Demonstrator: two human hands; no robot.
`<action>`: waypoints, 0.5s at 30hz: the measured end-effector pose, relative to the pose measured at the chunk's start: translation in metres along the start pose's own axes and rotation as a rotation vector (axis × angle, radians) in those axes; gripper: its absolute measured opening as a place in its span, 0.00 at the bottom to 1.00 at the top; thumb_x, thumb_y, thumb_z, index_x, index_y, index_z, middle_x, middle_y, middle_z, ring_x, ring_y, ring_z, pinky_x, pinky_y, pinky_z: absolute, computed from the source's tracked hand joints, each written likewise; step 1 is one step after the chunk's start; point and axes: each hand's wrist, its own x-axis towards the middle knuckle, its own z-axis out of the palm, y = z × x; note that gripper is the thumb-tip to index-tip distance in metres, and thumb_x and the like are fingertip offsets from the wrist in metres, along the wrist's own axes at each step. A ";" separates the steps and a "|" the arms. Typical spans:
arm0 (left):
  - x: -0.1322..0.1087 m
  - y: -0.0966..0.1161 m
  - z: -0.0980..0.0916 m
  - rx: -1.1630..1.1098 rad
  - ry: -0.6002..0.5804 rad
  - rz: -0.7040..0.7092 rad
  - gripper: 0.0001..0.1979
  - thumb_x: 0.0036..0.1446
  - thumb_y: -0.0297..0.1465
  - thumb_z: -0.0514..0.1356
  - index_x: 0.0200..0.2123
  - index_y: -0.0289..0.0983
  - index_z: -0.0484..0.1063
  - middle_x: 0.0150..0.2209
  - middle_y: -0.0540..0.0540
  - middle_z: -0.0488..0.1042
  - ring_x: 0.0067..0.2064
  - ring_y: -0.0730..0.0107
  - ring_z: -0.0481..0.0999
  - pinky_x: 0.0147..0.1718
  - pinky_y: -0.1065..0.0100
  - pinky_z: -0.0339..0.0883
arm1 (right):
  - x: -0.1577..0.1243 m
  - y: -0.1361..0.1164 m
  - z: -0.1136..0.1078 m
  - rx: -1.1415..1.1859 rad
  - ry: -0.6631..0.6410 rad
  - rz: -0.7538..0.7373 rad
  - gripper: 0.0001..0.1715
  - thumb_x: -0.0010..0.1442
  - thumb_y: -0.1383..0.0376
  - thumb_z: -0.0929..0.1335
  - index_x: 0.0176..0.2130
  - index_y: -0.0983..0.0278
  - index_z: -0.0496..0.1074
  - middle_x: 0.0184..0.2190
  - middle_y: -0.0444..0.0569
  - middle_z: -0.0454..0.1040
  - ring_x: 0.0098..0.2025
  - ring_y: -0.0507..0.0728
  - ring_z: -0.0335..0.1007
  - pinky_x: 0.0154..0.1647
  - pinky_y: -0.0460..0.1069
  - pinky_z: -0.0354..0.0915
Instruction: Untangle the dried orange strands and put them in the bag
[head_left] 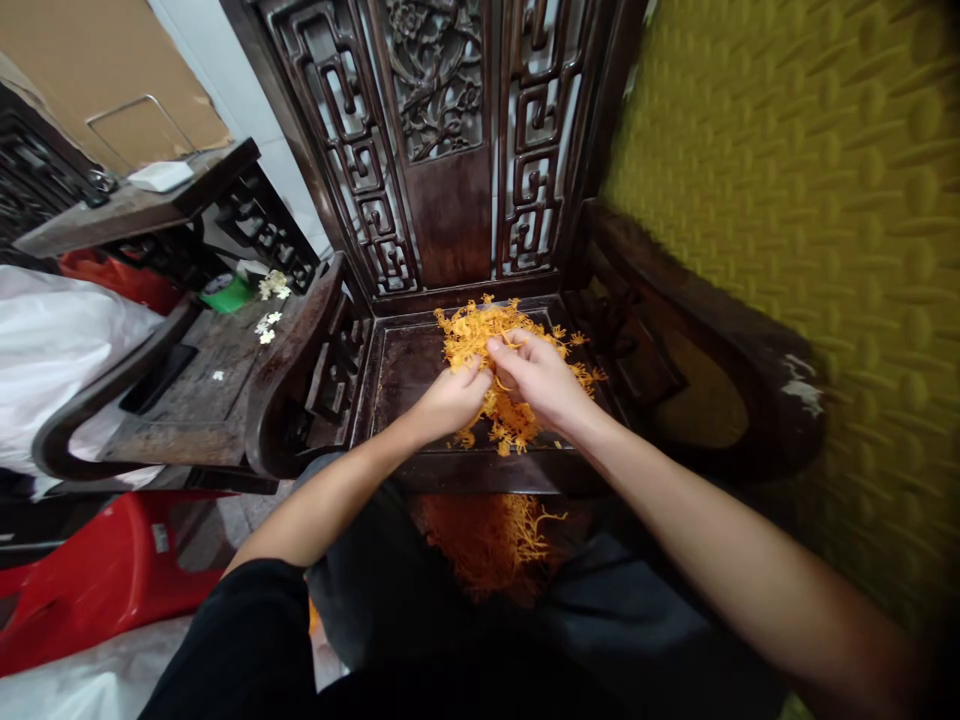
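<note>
Meeting over a heap of small orange pieces (480, 322), the two hands work close together, just beside each other. The left hand (452, 400) has its fingers curled and narrow, and the right hand (544, 378) brings its thumb and fingers together in a pinch; both hold thin orange strands (517, 350), but I cannot tell how many pieces are in each hand. The heap lies on the seat (405, 375) of a dark wooden armchair, around and under the hands, and some pieces with frilled ends reach near the front edge. Behind it rises the carved chair back (454, 215), with openwork on both sides. Below the seat edge, between the dark trousers (367, 590) of the person, a bunch of longer orange strips (525, 530) is visible. On the left stands a second wooden armchair (187, 405), which bears a green tape roll (226, 292) and some white flower-shaped pieces (268, 326). Near it are a white plastic bag (67, 345) and, lower, a red plastic chair (97, 580). On the right extends a yellow embossed covering (787, 200).
</note>
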 end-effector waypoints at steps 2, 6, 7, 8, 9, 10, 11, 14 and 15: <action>0.000 -0.001 -0.001 -0.020 0.002 0.018 0.12 0.66 0.35 0.50 0.32 0.39 0.68 0.32 0.47 0.74 0.33 0.66 0.71 0.35 0.64 0.66 | -0.002 -0.006 -0.004 -0.011 -0.037 -0.009 0.25 0.61 0.43 0.69 0.31 0.62 0.68 0.20 0.40 0.58 0.22 0.50 0.49 0.23 0.47 0.49; 0.002 0.000 -0.003 0.041 -0.031 0.067 0.13 0.64 0.32 0.49 0.26 0.39 0.65 0.27 0.47 0.71 0.33 0.66 0.69 0.35 0.64 0.64 | -0.007 -0.006 -0.003 -0.089 0.056 -0.050 0.24 0.60 0.48 0.71 0.26 0.64 0.70 0.20 0.42 0.61 0.25 0.50 0.52 0.26 0.48 0.49; 0.003 0.001 -0.004 0.068 -0.040 0.074 0.13 0.62 0.31 0.49 0.24 0.39 0.64 0.26 0.48 0.69 0.32 0.67 0.67 0.34 0.64 0.64 | -0.007 -0.004 -0.001 -0.086 0.089 -0.056 0.24 0.60 0.49 0.71 0.25 0.64 0.70 0.20 0.42 0.61 0.25 0.50 0.52 0.26 0.48 0.49; 0.004 0.003 -0.004 0.079 -0.053 0.073 0.13 0.61 0.31 0.50 0.23 0.39 0.62 0.24 0.48 0.67 0.30 0.68 0.66 0.32 0.65 0.63 | -0.006 -0.002 0.002 -0.069 0.123 -0.061 0.24 0.60 0.50 0.71 0.24 0.64 0.69 0.20 0.42 0.60 0.25 0.50 0.52 0.26 0.48 0.49; 0.004 0.005 -0.004 0.063 -0.067 0.054 0.13 0.60 0.31 0.50 0.23 0.39 0.61 0.23 0.49 0.66 0.28 0.69 0.65 0.30 0.66 0.62 | -0.004 0.000 0.004 -0.040 0.163 -0.065 0.24 0.60 0.51 0.71 0.23 0.64 0.68 0.20 0.42 0.59 0.25 0.50 0.52 0.25 0.48 0.48; 0.003 0.008 -0.003 0.020 -0.084 0.012 0.13 0.60 0.32 0.50 0.23 0.39 0.61 0.22 0.49 0.65 0.26 0.70 0.64 0.26 0.67 0.60 | -0.001 0.002 0.004 0.001 0.216 -0.067 0.24 0.59 0.51 0.72 0.22 0.64 0.67 0.20 0.41 0.57 0.24 0.49 0.50 0.25 0.48 0.47; 0.002 0.010 -0.001 -0.040 -0.115 -0.049 0.12 0.60 0.33 0.49 0.24 0.39 0.62 0.22 0.50 0.64 0.23 0.71 0.63 0.23 0.68 0.58 | 0.003 0.003 0.002 0.056 0.286 -0.061 0.24 0.58 0.51 0.72 0.23 0.64 0.66 0.19 0.40 0.55 0.23 0.49 0.49 0.24 0.48 0.47; -0.007 0.014 0.004 -0.256 -0.293 -0.228 0.09 0.55 0.34 0.51 0.25 0.38 0.65 0.21 0.50 0.66 0.18 0.74 0.63 0.15 0.71 0.50 | 0.019 0.001 -0.021 0.248 0.509 0.014 0.22 0.54 0.48 0.73 0.27 0.62 0.66 0.18 0.37 0.51 0.20 0.48 0.45 0.21 0.48 0.44; -0.011 0.014 0.004 -0.335 -0.353 -0.248 0.08 0.53 0.33 0.52 0.24 0.38 0.66 0.21 0.50 0.65 0.17 0.75 0.62 0.13 0.72 0.48 | 0.024 -0.001 -0.033 0.294 0.555 0.045 0.23 0.53 0.47 0.74 0.29 0.61 0.66 0.18 0.37 0.50 0.19 0.48 0.44 0.20 0.48 0.43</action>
